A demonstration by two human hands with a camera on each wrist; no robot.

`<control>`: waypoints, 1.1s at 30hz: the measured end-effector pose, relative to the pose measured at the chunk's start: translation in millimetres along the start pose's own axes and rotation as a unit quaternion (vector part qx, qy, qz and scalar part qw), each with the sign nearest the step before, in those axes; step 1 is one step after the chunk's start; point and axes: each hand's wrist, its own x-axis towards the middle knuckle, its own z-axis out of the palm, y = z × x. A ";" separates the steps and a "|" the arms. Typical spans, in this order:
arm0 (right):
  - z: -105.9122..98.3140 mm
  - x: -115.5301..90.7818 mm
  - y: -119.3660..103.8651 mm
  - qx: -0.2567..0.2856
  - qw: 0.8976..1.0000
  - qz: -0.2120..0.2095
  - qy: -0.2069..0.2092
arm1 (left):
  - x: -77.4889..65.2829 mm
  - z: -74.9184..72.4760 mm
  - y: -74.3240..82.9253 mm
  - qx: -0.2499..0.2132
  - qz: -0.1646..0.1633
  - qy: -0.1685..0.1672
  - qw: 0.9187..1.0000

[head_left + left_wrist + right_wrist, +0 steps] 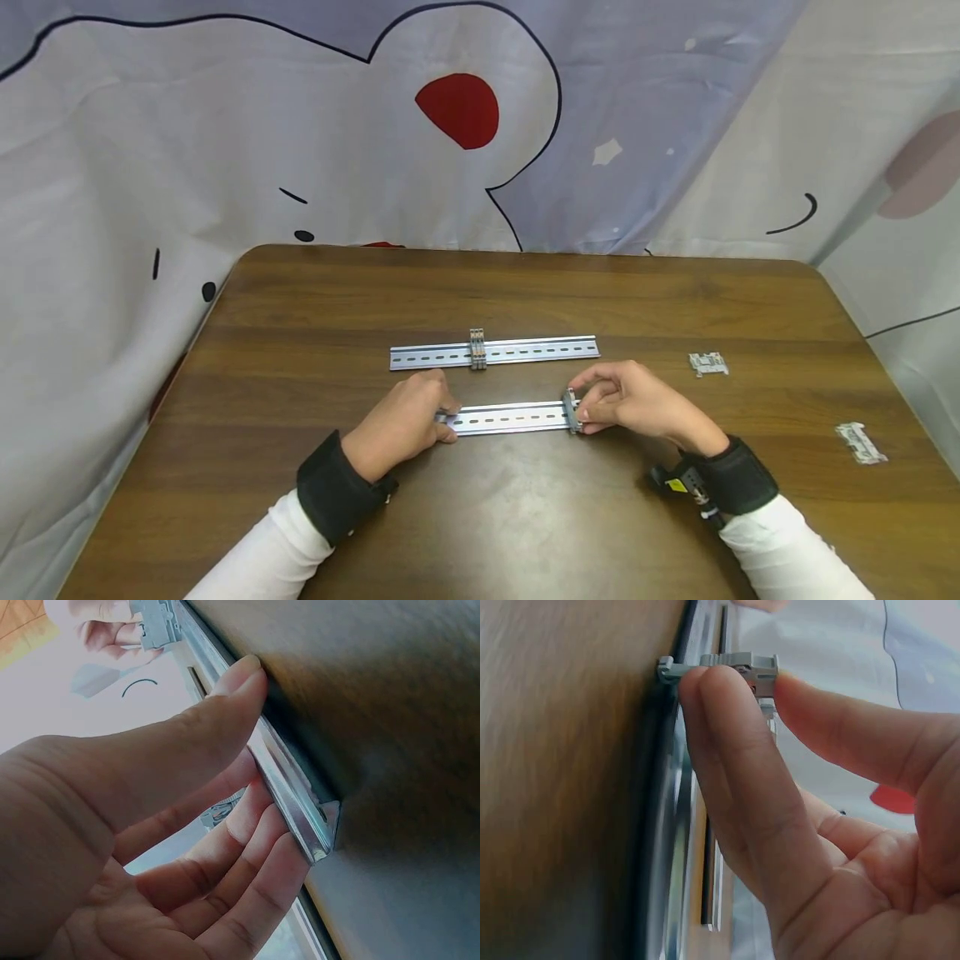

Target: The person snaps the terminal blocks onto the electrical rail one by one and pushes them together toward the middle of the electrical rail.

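A slotted metal DIN rail (517, 418) lies crosswise near the middle of the table. My left hand (408, 417) grips its left end, thumb on the near edge and fingers (255, 892) along the far one. At the other end, my right hand (626, 400) pinches a grey terminal block (572, 411) between thumb and fingers. The block spans the rail's width, and in the right wrist view its hooked foot (665, 670) is at the rail's edge. The fingers partly cover the block.
Behind lies a second DIN rail (540, 350) with several terminal blocks (477, 348) clipped side by side. Two loose grey pieces, one farther back (708, 363) and one near the right edge (861, 442), lie on the wooden table (495, 292). A printed curtain (300, 133) hangs behind.
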 end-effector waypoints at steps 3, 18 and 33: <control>6.3 5.1 -2.2 0.004 1.000 -0.005 -0.001 | 0.4 0.3 -0.1 0.000 -0.002 -0.002 1.000; 35.7 27.4 -19.7 0.031 0.999 0.003 -0.010 | 0.0 -1.7 0.2 -0.008 -0.002 0.001 1.000; 56.9 39.9 -26.2 0.069 0.998 -0.003 -0.010 | -1.4 -4.3 1.7 -0.003 0.007 0.003 1.000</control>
